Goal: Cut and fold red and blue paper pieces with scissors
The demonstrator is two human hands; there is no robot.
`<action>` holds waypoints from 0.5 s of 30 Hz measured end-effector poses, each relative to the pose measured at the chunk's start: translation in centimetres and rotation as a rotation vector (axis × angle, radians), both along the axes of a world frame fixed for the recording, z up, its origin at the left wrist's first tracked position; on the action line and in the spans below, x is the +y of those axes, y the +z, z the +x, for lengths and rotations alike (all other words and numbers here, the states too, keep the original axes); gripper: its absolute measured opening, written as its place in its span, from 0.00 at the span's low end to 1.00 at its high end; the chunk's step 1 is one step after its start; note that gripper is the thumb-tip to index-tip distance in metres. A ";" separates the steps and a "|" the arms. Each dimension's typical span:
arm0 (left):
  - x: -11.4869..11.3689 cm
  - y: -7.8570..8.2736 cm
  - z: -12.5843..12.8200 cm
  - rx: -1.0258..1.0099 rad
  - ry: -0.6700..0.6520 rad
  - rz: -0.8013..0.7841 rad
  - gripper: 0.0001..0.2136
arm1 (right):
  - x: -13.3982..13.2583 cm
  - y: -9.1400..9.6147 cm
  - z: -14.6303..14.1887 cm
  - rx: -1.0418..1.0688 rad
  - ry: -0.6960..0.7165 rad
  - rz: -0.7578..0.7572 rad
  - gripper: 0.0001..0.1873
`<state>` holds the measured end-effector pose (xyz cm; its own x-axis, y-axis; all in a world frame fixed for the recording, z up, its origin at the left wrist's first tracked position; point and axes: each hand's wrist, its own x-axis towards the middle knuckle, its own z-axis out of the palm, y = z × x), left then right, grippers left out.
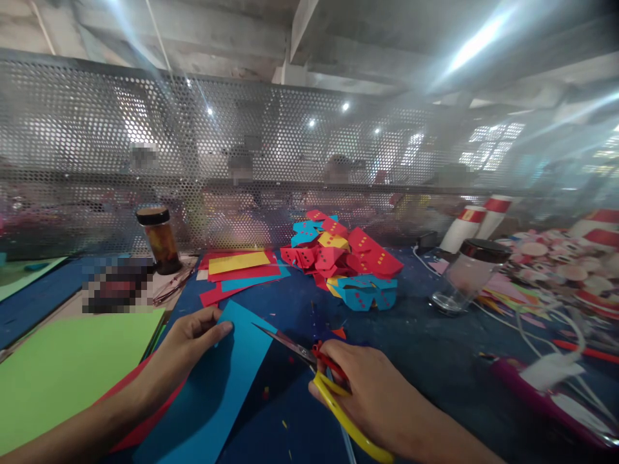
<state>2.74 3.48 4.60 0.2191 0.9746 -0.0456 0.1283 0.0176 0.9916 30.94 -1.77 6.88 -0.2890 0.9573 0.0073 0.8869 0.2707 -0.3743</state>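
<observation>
My left hand (186,345) pinches the far corner of a blue paper sheet (217,386) that lies on the dark blue table, thumb on top. My right hand (372,393) is closed round a pair of scissors (314,364) with yellow and red handles. Its blades point left toward the right edge of the blue sheet, tips close to the paper. A red sheet (145,425) lies under the blue one.
A green sheet (68,367) lies at the left. Red, yellow and blue paper strips (239,267) and a heap of folded paper pieces (348,261) sit further back. A dark-lidded jar (159,238), a tipped clear jar (467,274) and a perforated metal screen (242,148) stand beyond.
</observation>
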 end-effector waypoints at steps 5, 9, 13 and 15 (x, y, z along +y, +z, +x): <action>0.1 -0.2 0.0 0.014 0.014 0.029 0.18 | 0.0 -0.1 0.0 -0.003 -0.007 -0.006 0.11; 0.1 -0.3 0.0 0.029 0.005 0.018 0.20 | -0.1 -0.2 0.0 0.001 -0.011 0.010 0.09; 0.1 -0.3 0.0 0.042 0.015 0.019 0.19 | -0.2 -0.2 -0.1 -0.013 -0.009 0.029 0.09; 0.0 -0.2 0.1 0.044 0.020 0.023 0.19 | -0.2 -0.2 -0.1 -0.017 -0.010 0.032 0.09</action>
